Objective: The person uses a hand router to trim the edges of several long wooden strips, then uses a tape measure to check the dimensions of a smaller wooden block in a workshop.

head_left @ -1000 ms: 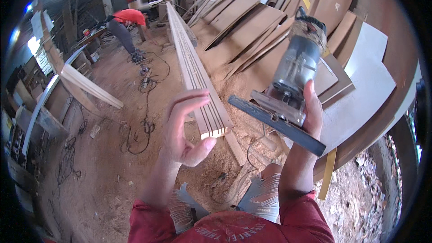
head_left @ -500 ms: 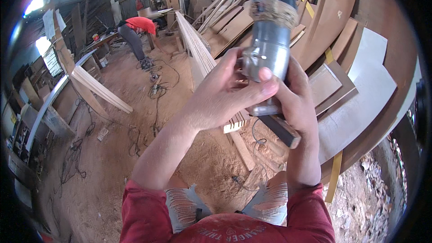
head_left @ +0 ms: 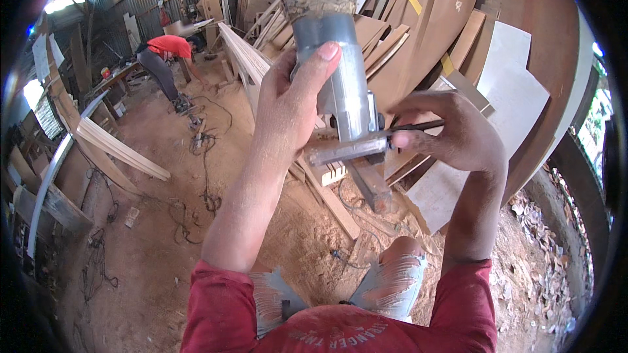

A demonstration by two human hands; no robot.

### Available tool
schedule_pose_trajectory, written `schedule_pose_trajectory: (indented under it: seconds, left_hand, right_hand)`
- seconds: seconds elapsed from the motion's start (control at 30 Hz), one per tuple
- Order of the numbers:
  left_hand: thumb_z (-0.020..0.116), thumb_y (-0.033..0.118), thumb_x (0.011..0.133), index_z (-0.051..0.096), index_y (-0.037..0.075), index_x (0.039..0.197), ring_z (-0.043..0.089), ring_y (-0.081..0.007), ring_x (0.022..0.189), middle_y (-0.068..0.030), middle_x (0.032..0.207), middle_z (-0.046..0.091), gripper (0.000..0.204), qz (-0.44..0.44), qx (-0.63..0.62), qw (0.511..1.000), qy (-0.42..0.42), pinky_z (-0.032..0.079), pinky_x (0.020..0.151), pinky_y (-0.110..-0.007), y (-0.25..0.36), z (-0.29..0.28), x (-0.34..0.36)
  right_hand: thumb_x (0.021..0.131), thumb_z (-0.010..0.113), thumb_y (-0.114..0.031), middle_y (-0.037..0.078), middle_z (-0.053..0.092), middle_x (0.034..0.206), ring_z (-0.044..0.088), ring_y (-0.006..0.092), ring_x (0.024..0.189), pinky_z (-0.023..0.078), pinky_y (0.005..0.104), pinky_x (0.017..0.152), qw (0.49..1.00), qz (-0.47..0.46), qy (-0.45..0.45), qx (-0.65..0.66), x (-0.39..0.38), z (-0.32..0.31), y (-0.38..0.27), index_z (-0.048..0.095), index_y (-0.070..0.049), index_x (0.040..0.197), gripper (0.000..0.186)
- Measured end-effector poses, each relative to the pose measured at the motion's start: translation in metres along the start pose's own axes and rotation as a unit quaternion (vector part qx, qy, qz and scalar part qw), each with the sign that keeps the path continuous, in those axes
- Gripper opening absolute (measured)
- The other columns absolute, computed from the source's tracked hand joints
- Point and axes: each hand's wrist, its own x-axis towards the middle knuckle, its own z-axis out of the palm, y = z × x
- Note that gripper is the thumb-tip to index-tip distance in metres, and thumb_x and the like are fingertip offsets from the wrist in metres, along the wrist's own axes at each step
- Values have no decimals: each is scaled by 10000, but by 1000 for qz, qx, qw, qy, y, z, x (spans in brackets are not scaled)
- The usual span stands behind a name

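Observation:
My left hand [head_left: 294, 95] grips the cylindrical metal body of a hand-held router [head_left: 343, 88], which has a dark top and a wrapped band and is held tilted before me. My right hand [head_left: 451, 127], fingers curled, holds a thin dark rod [head_left: 425, 126] beside the router's flat metal base [head_left: 337, 153]; whether the rod is attached, I cannot tell. A worn dark bar [head_left: 371, 193] slants down below the base. Behind the router lies a long bundle of pale wooden strips [head_left: 242, 55], its near end partly hidden.
A co-worker in a red top [head_left: 168, 49] bends at the back left. Cords [head_left: 206, 157] and sawdust lie on the floor. Boards and panels [head_left: 504, 91] lean at the right; a post [head_left: 69, 114] with pale strips [head_left: 124, 150] stands at the left.
My left hand, open a second ago, has closed round the router. The router has moved left and turned. My right hand has shifted from gripping its body to the rod beside the base.

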Motion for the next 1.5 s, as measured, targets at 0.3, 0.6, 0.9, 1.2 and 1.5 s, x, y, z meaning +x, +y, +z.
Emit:
schedule_pose_trajectory:
  seconds: [0.3,0.6,0.9,1.2,1.5]
  left_hand:
    - [741,546,919,596,-86,1239,716,-191,913,-170,995,665,722,37,70,997,-11,609,773,-310,-17,8,-1]
    - [754,488,911,591,-105,1258,710,-162,866,-146,989,682,707,-7,16,1000,-13,598,765,-273,-20,6,12]
    - [783,603,844,610,-109,1279,692,-200,960,-168,1062,689,852,-62,62,996,-18,578,843,-326,-21,-8,19]
    - [779,688,806,580,-149,1322,700,-217,914,-204,1069,685,1003,-79,123,989,-29,585,767,-318,-34,-15,21]
    - [754,664,851,565,-154,1318,744,-263,967,-241,1107,678,961,-76,140,986,-47,673,693,-351,-31,-9,-7]
  right_hand:
    - [888,838,-301,119,773,918,721,164,843,560,300,761,983,94,-58,148,-16,-8,41,772,42,1076,396]
    - [884,836,-236,63,737,861,673,113,729,523,241,660,971,134,-44,191,-19,-20,55,755,48,1061,344]
    - [933,760,-215,38,701,901,626,95,812,484,248,730,957,105,-59,263,-17,-7,82,719,39,1049,283]
    - [973,739,-251,70,718,991,660,133,952,501,281,867,975,83,-40,203,-27,-2,89,726,41,1121,328]
    - [983,733,-208,83,721,1041,680,147,998,527,301,878,965,61,-65,247,-47,7,91,729,43,1139,296]
